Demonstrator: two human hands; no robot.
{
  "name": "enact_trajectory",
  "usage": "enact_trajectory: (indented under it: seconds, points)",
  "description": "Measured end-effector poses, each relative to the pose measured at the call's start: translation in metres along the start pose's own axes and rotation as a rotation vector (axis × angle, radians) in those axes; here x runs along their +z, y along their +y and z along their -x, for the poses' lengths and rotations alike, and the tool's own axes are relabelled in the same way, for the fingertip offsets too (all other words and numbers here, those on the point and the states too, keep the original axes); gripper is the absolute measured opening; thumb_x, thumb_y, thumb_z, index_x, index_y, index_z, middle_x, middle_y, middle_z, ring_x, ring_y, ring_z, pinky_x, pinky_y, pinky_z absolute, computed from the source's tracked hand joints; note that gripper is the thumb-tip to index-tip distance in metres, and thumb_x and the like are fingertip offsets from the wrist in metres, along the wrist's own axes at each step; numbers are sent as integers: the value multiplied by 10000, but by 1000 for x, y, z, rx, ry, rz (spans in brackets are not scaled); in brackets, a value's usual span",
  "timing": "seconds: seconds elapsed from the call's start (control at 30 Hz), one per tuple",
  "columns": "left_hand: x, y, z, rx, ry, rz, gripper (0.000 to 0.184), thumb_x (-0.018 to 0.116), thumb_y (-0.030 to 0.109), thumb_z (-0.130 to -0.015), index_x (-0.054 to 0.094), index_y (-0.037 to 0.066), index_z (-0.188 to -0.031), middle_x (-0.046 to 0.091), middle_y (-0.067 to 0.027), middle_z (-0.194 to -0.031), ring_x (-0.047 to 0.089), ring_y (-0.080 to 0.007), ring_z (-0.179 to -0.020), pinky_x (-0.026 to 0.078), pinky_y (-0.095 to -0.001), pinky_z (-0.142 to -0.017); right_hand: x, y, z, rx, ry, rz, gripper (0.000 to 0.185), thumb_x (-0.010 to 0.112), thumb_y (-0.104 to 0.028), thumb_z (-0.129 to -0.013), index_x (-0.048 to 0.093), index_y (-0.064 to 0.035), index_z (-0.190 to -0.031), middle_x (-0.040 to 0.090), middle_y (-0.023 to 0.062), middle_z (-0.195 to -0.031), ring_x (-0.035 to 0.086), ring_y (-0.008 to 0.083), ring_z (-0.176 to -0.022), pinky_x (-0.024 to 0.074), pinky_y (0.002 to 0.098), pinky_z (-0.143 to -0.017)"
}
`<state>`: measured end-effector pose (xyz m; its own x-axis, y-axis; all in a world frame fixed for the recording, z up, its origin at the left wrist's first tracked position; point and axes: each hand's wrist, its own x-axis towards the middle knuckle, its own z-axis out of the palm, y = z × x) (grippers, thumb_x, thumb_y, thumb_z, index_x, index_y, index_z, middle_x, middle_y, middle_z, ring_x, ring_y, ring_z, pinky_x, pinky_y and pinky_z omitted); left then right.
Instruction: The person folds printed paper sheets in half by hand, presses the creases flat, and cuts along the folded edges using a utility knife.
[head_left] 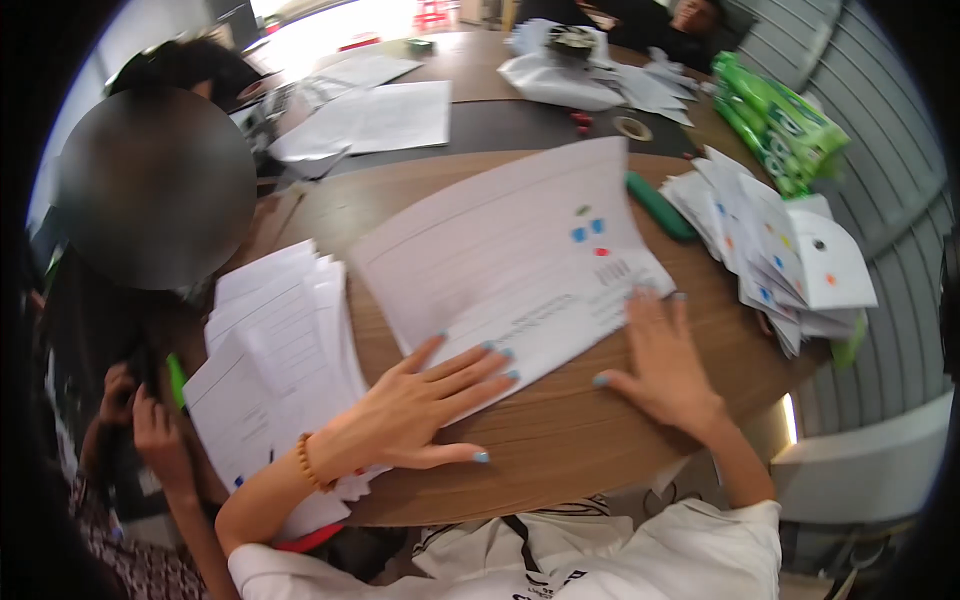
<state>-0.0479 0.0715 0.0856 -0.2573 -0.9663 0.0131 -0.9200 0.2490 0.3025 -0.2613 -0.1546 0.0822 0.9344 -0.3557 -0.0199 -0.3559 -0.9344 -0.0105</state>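
A large white sheet of paper (490,240) lies before me, its far right part curling up off the table. Printed lines run across it, and small blue, red and green marks sit near its right side. My left hand (430,400) rests flat across the sheet's near left edge with fingers spread; a beaded bracelet is on that wrist. At the near right corner, my right hand (665,355) touches the paper with its fingertips, thumb held apart. Neither hand grips anything.
Left of the sheet is a loose pile of papers (285,340). On the right are a stack of folded papers (760,240), a green cylindrical object (660,207) and a green package (780,125). A tape roll (632,128) lies farther back. Another person's hands (150,425) are at far left.
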Motion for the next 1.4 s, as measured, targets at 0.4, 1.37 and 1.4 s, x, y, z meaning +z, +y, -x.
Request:
enact_trajectory:
  seconds: [0.4, 1.37, 1.4]
  points:
    - [0, -11, 3, -92, -5, 236, 965, 335, 671, -854, 76, -64, -1425, 202, -197, -1483, 207, -302, -1377, 77, -468, -1130, 15, -127, 14, -452, 147, -193, 869, 452, -644, -802, 457, 108, -1240, 398, 295, -1332, 327, 400, -1298, 232, 534, -1063]
    - [5, -5, 5, -133, -22, 22, 930, 348, 726, -821, 194, 54, -1445, 166, -142, -1508, 156, -255, -1395, 74, -435, -1141, 5, -98, 43, -80, 102, -226, 563, 563, -446, -830, 491, -149, -1303, 376, 104, -1404, 344, 237, -1310, 172, 606, -1059]
    - [6, -5, 5, -132, -17, 24, 930, 348, 726, -821, 194, 54, -1445, 166, -142, -1508, 156, -255, -1395, 74, -435, -1141, 1, -80, 53, 20, 71, -159, 552, 549, -400, -855, 462, -130, -1329, 373, 101, -1420, 348, 240, -1315, 171, 583, -1072]
